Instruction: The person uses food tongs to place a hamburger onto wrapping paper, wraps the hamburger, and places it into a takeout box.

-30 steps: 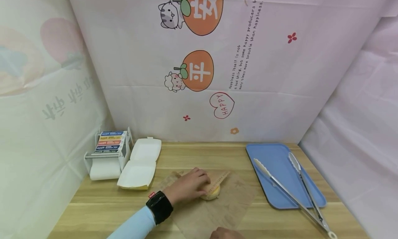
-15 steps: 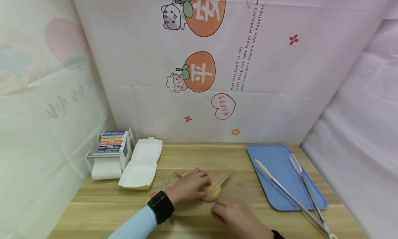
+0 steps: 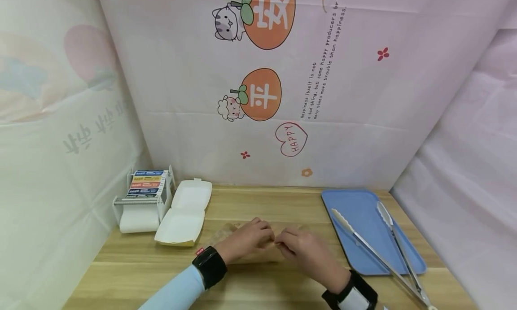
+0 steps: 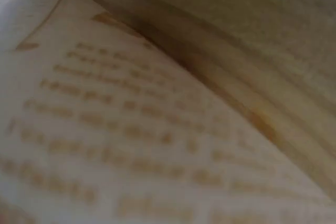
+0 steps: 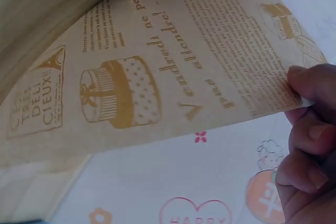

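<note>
A sheet of brown printed wrapping paper (image 3: 262, 257) lies on the table and is folded up over a bun, which it now hides. My left hand (image 3: 247, 240) rests on the folded paper with bent fingers, holding it down. Close beside it, my right hand (image 3: 307, 251) pinches an edge of the paper. In the right wrist view, the thumb and index finger grip a corner of the raised paper (image 5: 210, 72), whose printed side shows a cake and lettering. The left wrist view is filled by blurred printed paper (image 4: 121, 124) close to the camera.
An open white lunch box (image 3: 181, 224) stands at the left, next to a white label dispenser (image 3: 139, 216) with several coloured rolls. On the right, metal tongs (image 3: 381, 258) lie across a blue tray (image 3: 351, 200). Printed cloth (image 3: 343, 153) walls the back and sides.
My right hand has come up from the front edge, bringing the near part of the paper over the bun to my left hand. The left hand has stayed on the paper.
</note>
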Demonstrator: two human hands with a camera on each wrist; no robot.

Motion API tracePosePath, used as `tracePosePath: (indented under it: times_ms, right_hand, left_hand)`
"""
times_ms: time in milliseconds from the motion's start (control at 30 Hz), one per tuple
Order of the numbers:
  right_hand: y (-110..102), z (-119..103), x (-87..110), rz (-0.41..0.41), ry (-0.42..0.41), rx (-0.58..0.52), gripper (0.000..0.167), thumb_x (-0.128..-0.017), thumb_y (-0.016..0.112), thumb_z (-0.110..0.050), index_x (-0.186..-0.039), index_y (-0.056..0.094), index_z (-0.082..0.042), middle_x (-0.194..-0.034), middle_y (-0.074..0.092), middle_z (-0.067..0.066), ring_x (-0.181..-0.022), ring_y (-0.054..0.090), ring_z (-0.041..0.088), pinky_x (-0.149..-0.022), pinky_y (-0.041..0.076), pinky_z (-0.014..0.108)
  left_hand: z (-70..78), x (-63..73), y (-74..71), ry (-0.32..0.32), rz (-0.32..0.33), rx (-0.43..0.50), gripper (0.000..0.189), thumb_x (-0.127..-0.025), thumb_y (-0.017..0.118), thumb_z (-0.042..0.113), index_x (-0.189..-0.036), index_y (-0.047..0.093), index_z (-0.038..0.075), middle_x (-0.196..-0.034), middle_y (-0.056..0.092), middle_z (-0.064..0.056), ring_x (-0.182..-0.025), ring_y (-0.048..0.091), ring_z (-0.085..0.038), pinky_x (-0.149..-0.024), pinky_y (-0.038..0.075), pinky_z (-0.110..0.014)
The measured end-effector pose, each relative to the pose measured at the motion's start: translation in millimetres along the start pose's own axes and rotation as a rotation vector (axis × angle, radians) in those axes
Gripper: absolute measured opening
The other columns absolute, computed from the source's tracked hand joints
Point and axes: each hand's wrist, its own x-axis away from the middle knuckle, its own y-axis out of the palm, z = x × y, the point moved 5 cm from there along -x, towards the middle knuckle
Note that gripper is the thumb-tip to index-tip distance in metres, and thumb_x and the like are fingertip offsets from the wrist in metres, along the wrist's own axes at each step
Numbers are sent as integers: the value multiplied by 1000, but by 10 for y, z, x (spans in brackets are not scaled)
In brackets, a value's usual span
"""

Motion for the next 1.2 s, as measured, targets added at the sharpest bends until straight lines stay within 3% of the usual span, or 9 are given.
tracePosePath:
  times_ms: [200, 367, 500, 600, 733, 800, 867, 1033, 1200]
  right_hand:
    - [86, 228, -141, -9, 75, -66, 15, -84, 83, -5, -96, 76, -11, -89, 70, -4, -75, 67, 4, -65, 54, 15]
    - [196, 440, -221, -38, 175, -117, 11, -87, 79, -8, -96, 76, -15, -90, 70, -5, -77, 64, 4, -66, 55, 18]
    - [295, 591, -260, -65, 251, -195, 9, -91, 75, -10, -97, 76, -16, -89, 70, -6, -72, 57, 2, -60, 50, 20]
    - [378, 697, -288, -94, 323, -254, 7, -95, 72, -12, -99, 75, -16, -88, 68, -7, -69, 52, 2, -59, 47, 21]
    - [508, 822, -312, -137, 409, -300, 6, -97, 69, -14, -99, 73, -18, -86, 66, -9, -71, 53, 2, -61, 47, 22]
    - [567, 867, -319, -155, 431, -321, 6, -98, 68, -14, -98, 73, -17, -86, 66, -8, -72, 55, 2, -62, 48, 23]
    - [616, 912, -320, -174, 450, -343, 7, -99, 67, -14, -99, 72, -18, -87, 67, -8, -72, 56, 3, -62, 49, 24]
    - [716, 1010, -313, -195, 487, -373, 8, -100, 65, -15, -102, 73, -16, -91, 68, -5, -75, 58, 5, -65, 49, 25]
    - [805, 1064, -314, -216, 502, -375, 6, -100, 65, -16, -99, 71, -16, -86, 65, -6, -71, 54, 7, -63, 45, 26]
  left_hand:
    - [-47, 46, -27, -18, 10, 74, 42, -99, 56, -1, -138, 60, 13, -132, 58, -1, -120, 50, -14, -104, 45, -24]
    - [-99, 100, -29, -89, 8, 176, 43, -102, 45, -7, -143, 51, 2, -130, 51, -8, -120, 51, -18, -103, 47, -32]
    - [-190, 124, 18, -275, -29, 473, 38, -112, 31, 15, -144, 49, 11, -127, 49, -6, -118, 51, -19, -102, 46, -38]
    - [-264, 146, 76, -439, -47, 686, 49, -112, 22, 44, -149, 46, 24, -144, 46, -5, -132, 44, -22, -111, 38, -46]
    - [-318, 125, 97, -443, -47, 720, 48, -109, 30, 50, -149, 46, 28, -144, 45, -4, -132, 42, -21, -111, 37, -45]
    - [-341, 101, 85, -405, -36, 698, 41, -109, 33, 46, -139, 52, 26, -127, 49, 0, -120, 47, -18, -103, 41, -38]
    - [-375, 98, 82, -406, -32, 698, 42, -110, 28, 45, -136, 52, 22, -125, 50, 2, -118, 48, -16, -102, 41, -36]
    - [-439, 110, 98, -418, -60, 743, 49, -111, 21, 47, -137, 52, 19, -127, 47, 0, -119, 45, -17, -103, 39, -37]
    - [-447, 122, 96, -394, -91, 724, 45, -110, 26, 45, -145, 47, 26, -133, 44, 2, -124, 41, -16, -107, 36, -39]
